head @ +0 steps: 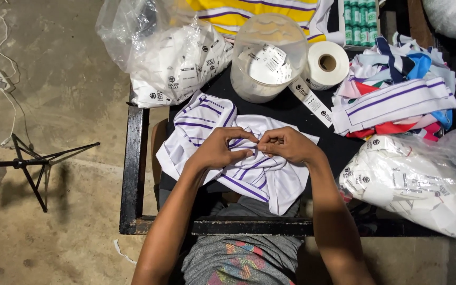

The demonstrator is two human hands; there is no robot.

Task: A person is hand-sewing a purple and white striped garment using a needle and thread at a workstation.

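Black table, hands pinching striped cloth

Two bags of tags, one tub, one tape roll

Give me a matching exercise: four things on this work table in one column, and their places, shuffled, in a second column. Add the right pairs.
Things
1. white cloth with purple stripes
2. clear plastic tub
3. roll of white tape
4. pile of striped cloth pieces

Places
A. far edge of the table, just right of the tub
B. right side, behind a bag of tags
C. under both hands, pinched by the left hand and right hand
D. far middle, holding white tags

Pairs: 1-C, 2-D, 3-A, 4-B
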